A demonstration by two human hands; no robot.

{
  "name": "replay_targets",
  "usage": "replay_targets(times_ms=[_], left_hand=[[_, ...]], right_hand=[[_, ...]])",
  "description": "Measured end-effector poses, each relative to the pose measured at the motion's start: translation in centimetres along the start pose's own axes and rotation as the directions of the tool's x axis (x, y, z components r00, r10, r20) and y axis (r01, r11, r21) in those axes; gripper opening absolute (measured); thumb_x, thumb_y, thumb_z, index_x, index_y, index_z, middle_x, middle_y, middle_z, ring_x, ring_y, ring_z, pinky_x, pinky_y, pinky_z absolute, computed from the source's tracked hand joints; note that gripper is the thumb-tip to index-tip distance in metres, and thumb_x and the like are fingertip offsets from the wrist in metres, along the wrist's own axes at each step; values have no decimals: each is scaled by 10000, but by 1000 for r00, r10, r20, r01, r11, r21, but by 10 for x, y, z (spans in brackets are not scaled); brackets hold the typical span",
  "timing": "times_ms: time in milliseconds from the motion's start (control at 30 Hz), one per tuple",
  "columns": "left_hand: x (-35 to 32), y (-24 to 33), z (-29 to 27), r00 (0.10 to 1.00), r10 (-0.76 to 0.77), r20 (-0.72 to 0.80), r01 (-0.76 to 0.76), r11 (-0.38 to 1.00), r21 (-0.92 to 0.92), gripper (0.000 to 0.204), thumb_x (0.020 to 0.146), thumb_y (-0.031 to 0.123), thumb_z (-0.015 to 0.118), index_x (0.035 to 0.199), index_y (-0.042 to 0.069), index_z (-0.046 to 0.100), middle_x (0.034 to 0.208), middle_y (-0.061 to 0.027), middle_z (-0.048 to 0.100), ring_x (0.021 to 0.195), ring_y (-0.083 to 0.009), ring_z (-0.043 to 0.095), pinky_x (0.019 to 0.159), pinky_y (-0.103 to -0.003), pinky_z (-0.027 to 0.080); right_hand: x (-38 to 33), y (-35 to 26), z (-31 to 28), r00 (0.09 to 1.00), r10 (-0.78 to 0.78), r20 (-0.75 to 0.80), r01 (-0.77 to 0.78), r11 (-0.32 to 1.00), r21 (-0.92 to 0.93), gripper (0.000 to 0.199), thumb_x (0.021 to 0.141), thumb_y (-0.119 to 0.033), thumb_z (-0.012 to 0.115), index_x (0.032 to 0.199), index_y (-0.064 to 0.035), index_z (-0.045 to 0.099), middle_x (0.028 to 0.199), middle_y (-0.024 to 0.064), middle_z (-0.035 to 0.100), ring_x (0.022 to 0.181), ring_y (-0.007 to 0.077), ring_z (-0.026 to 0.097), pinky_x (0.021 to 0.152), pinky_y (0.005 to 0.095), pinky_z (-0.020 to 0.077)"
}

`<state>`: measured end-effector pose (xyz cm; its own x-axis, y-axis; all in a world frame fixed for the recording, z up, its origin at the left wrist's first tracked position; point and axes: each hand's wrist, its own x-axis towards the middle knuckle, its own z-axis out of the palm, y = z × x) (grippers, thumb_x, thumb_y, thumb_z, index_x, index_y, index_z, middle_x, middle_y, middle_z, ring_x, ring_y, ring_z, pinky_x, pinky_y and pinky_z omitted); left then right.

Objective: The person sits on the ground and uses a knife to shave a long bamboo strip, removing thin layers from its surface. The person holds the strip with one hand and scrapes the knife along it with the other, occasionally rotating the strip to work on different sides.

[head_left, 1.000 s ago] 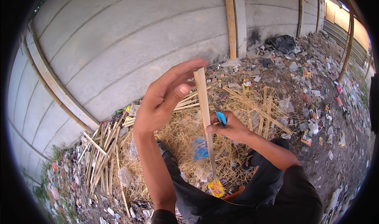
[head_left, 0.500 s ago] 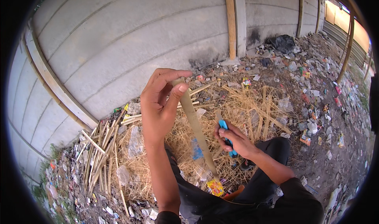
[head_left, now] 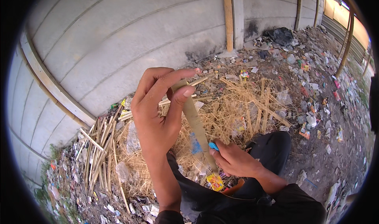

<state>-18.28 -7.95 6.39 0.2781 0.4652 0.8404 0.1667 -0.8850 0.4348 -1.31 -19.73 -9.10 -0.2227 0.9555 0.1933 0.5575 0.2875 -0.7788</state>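
Observation:
My left hand (head_left: pixel 157 99) is raised in the middle, its thumb and fingers closed round the upper end of a flat greenish bamboo strip (head_left: pixel 194 119). The strip slants down to the right, and its lower end is by a yellow and red wrapper (head_left: pixel 215 182). My right hand (head_left: pixel 240 159) is closed on a blue-handled utility knife (head_left: pixel 213 146) beside the lower half of the strip. Only the end of the handle shows past my fingers; the blade is hidden, so I cannot tell whether it touches the bamboo.
A heap of thin straw-coloured shavings (head_left: pixel 237 99) lies beyond my hands. Split bamboo sticks (head_left: pixel 98 153) are piled at the left. A grey panel wall (head_left: pixel 130 30) with a wooden post (head_left: pixel 228 19) stands behind. Litter covers the ground, with a black plastic bag (head_left: pixel 281 36) by the wall.
My right hand has moved down and left with the knife, up to the strip's lower part, and has turned so the blade no longer shows. My left hand has shifted slightly, still gripping the strip.

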Motion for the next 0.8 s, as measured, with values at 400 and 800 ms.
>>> replay_targets(times_ms=[400, 800], left_hand=[[-14, -4, 2, 994, -108, -4, 102, 952, -287, 215, 1008, 105, 738, 1206, 36, 691, 987, -84, 660, 778, -143, 641, 719, -273, 516], [-6, 5, 3, 888, -457, -53, 270, 610, -745, 372, 1176, 417, 412, 952, 123, 457, 573, 50, 308, 386, -38, 200, 331, -249, 159]], right_hand=[[-14, 13, 27, 992, 114, 53, -115, 993, 22, 277, 1104, -208, 545, 1161, 61, 511, 609, 239, 552, 580, 470, 606, 566, 571, 410], [-6, 48, 37, 934, 250, 254, -322, 286, 902, 356, 1162, -369, 438, 1220, -36, 551, 703, -12, 448, 435, 72, 419, 404, 254, 322]])
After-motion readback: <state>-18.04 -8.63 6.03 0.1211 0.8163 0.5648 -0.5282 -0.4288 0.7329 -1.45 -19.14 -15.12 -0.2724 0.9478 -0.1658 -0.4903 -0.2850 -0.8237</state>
